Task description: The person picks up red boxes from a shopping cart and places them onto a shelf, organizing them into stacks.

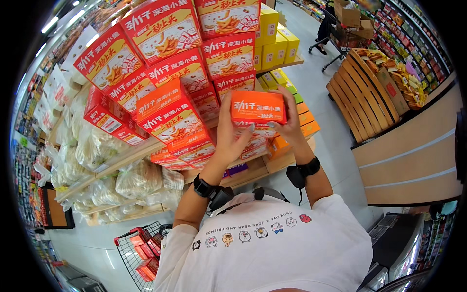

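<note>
Both hands grip one red-orange snack box (257, 106) by its two ends, above a column of like boxes. My left hand (233, 135) is at the box's left end, its thumb at the lower front. At the right end is my right hand (290, 115), with its thumb on the front edge. Whether the box rests on those below cannot be told. Stacked red snack boxes (171, 124) fill the wooden shelf to the left and behind. Orange boxes (307, 119) stand just right of my right hand.
Yellow boxes (270, 54) stand on the far shelf. Bagged dried goods (138, 180) lie on wooden shelves (109, 171) at left. A wire shopping cart (126, 248) with red boxes is at lower left. A slatted wooden bin (361, 95) and a person's loaded cart (334, 36) are at upper right.
</note>
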The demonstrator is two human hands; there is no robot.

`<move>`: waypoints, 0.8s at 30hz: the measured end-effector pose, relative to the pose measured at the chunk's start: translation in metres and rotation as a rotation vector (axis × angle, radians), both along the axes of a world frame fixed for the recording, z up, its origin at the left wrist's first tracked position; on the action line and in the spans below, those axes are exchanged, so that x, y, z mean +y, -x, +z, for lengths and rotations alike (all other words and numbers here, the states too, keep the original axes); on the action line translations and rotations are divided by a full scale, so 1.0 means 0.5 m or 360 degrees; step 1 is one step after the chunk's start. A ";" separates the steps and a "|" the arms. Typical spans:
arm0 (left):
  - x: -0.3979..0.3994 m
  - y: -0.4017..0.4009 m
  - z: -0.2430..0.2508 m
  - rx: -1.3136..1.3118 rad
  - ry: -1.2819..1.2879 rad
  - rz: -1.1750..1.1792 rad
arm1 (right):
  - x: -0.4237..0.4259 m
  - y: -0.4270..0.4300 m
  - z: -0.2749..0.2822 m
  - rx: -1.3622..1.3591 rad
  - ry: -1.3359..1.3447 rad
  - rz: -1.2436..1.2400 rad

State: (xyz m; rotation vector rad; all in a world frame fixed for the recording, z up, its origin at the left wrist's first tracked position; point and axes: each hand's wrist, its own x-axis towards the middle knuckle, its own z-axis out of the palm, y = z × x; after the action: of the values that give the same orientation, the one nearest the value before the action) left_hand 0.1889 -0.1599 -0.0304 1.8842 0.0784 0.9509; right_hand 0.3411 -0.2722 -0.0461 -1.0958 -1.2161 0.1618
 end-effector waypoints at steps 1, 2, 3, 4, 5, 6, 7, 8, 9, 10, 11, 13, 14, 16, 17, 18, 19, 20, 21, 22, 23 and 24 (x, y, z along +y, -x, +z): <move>0.003 -0.006 -0.010 0.0003 -0.0004 0.0001 | 0.005 -0.003 -0.005 -0.0038 0.0038 0.0006; 0.007 -0.009 -0.021 0.0001 -0.0013 0.0070 | 0.009 -0.004 -0.009 0.0000 0.0077 0.0053; 0.010 -0.012 -0.028 0.0000 -0.0022 0.0145 | 0.017 -0.005 -0.013 0.0004 0.0073 0.0064; 0.011 -0.014 -0.034 0.0004 -0.0027 0.0158 | 0.026 -0.005 -0.016 0.0057 0.0074 0.0096; 0.012 -0.016 -0.038 -0.0022 -0.0053 0.0197 | 0.034 -0.008 -0.019 0.0110 0.0074 0.0130; 0.010 -0.021 -0.043 -0.0051 -0.0075 0.0228 | 0.039 -0.017 -0.029 0.0109 0.0075 0.0138; 0.007 -0.026 -0.049 -0.0051 -0.0075 0.0235 | 0.046 -0.029 -0.041 0.0101 0.0111 0.0108; 0.003 -0.031 -0.056 -0.0035 0.0052 0.0223 | 0.049 -0.038 -0.051 0.0092 0.0147 0.0078; -0.002 -0.033 -0.051 -0.0017 0.0173 0.0219 | 0.052 -0.038 -0.056 0.0094 0.0141 0.0091; -0.012 -0.034 -0.047 -0.0016 0.0166 0.0229 | 0.052 -0.035 -0.061 0.0068 0.0262 0.0046; -0.027 -0.036 -0.040 -0.0112 0.0334 0.0232 | 0.054 -0.035 -0.066 0.0041 0.0382 -0.0002; -0.035 -0.040 -0.050 -0.0196 0.0504 0.0238 | 0.058 -0.027 -0.084 -0.0232 0.0373 -0.0134; -0.023 -0.040 -0.076 -0.0182 0.0385 0.0393 | 0.054 -0.021 -0.094 -0.0229 0.0459 -0.0124; -0.037 -0.046 -0.084 -0.0142 0.0479 0.0460 | 0.044 -0.023 -0.125 -0.0250 0.0592 -0.0150; -0.045 -0.051 -0.087 -0.0124 0.0487 0.0457 | 0.042 -0.028 -0.143 -0.0286 0.0626 -0.0180; -0.047 -0.051 -0.089 -0.0083 0.0457 0.0522 | 0.038 -0.026 -0.143 -0.0357 0.0562 -0.0241; -0.049 -0.051 -0.092 -0.0042 0.0427 0.0587 | 0.032 -0.026 -0.146 -0.0427 0.0498 -0.0302; -0.054 -0.048 -0.098 0.0044 0.0354 0.0666 | 0.024 -0.025 -0.154 -0.0436 0.0487 -0.0322; -0.055 -0.043 -0.114 0.0053 0.0353 0.0685 | 0.018 -0.021 -0.157 -0.0427 0.0487 -0.0302; -0.055 -0.041 -0.136 -0.0010 0.0337 0.0705 | 0.011 -0.018 -0.158 -0.0429 0.0509 -0.0317; -0.058 -0.035 -0.155 -0.0073 0.0321 0.0726 | 0.006 -0.015 -0.159 -0.0431 0.0531 -0.0330; -0.074 -0.032 -0.152 -0.0095 0.0475 0.0671 | -0.001 -0.013 -0.162 -0.0428 0.0538 -0.0310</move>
State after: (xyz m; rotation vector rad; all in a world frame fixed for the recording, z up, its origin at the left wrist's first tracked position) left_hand 0.2051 -0.1969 -0.1065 1.5884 0.5694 1.2028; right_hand 0.3477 -0.2724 -0.1268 -1.5631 -1.3412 0.0727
